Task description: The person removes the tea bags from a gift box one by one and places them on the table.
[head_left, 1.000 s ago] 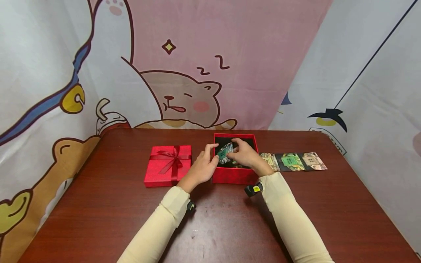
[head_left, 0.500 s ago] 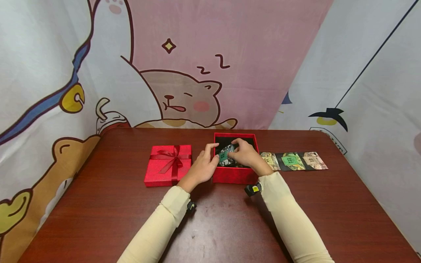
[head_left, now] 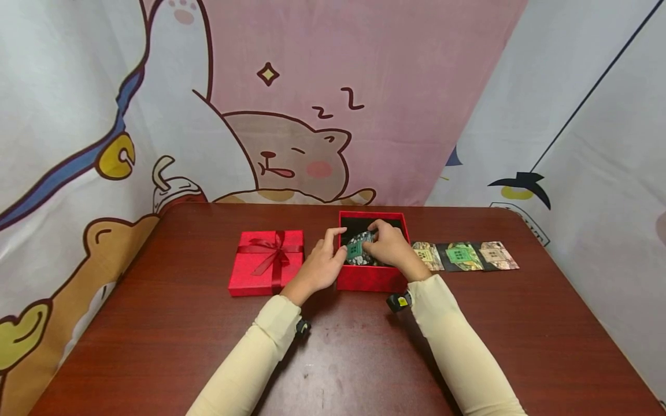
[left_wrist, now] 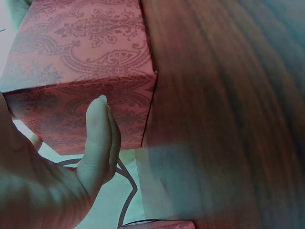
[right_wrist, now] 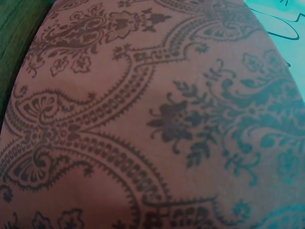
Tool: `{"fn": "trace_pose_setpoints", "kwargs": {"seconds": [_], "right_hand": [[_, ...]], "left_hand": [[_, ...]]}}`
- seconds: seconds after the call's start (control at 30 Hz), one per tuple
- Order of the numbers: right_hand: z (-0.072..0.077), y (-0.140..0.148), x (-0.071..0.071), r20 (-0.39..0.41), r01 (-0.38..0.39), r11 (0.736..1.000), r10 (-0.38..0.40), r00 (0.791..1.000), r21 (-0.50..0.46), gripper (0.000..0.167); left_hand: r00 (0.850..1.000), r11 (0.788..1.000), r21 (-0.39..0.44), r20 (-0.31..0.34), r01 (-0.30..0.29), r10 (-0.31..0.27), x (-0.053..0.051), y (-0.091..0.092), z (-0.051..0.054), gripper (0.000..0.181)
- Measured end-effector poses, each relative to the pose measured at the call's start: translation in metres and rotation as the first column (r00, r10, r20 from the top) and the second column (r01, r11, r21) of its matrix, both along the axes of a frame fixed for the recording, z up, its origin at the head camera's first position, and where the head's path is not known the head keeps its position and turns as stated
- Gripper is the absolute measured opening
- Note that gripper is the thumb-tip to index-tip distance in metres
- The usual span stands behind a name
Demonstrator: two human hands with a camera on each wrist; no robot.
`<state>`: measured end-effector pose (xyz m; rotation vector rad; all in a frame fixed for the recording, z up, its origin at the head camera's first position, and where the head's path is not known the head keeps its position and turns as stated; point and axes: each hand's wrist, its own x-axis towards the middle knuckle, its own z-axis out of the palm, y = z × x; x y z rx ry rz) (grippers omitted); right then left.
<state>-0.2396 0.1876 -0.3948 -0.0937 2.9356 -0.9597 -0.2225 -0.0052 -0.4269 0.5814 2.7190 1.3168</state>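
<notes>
An open red box (head_left: 373, 278) with a dark inside stands near the table's back edge. Along its left side lies my left hand (head_left: 319, 263), with index finger and thumb at the rim. In the left wrist view, straight fingers (left_wrist: 100, 138) touch the patterned red wall. My right hand (head_left: 390, 245) reaches over the box from the right and pinches a flat green-and-black printed packet (head_left: 355, 251) between thumb and fingers, at the inside of the box. Its far fingers are partly hidden. Only the box's patterned wall (right_wrist: 143, 119) fills the right wrist view.
A red lid (head_left: 244, 274) with a ribbon bow lies left of the box. To the right, flat printed packets (head_left: 460, 255) in yellow, green and pink lie in a row on the brown table (head_left: 338, 370). Cartoon-printed cloth (head_left: 416, 86) hangs behind.
The green-and-black packet has turned a little and lies flatter in the box. My right hand has shifted slightly right with it. My left hand has stayed in place.
</notes>
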Motion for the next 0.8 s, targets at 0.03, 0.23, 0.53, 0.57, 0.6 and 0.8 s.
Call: {"fn": "trace_pose_setpoints", "kwargs": {"seconds": [0.03,0.23,0.53,0.57,0.6,0.8], "right_hand": [[0.0002,0.0000,0.0001,0.003,0.001,1.000,-0.001,1.000,0.004,0.047],[-0.0002,-0.0001,0.0004,-0.007,0.005,1.000,-0.005,1.000,0.030,0.039],[0.0015,0.0000,0.0012,-0.018,-0.022,1.000,0.023,1.000,0.018,0.024],[0.0017,0.0001,0.0012,-0.015,-0.025,1.000,0.026,1.000,0.013,0.022],[0.0018,0.0004,0.0012,-0.012,-0.029,1.000,0.029,1.000,0.006,0.019],[0.0003,0.0024,0.0012,-0.025,-0.035,0.999,0.035,0.999,-0.037,0.012]], "left_hand": [[1.000,1.000,-0.002,0.000,0.001,-0.001,0.0002,-0.0001,0.0000,0.046],[1.000,1.000,-0.011,0.002,0.011,-0.011,0.0003,-0.0002,0.0005,0.047],[1.000,1.000,0.000,0.004,0.006,-0.006,0.0000,-0.0001,0.0012,0.047],[1.000,1.000,-0.001,0.004,0.006,-0.006,-0.0001,-0.0002,0.0011,0.047],[1.000,1.000,-0.001,0.005,0.006,-0.006,-0.0003,-0.0003,0.0009,0.047],[1.000,1.000,-0.004,0.010,0.014,-0.014,-0.0001,-0.0007,0.0007,0.047]]}}
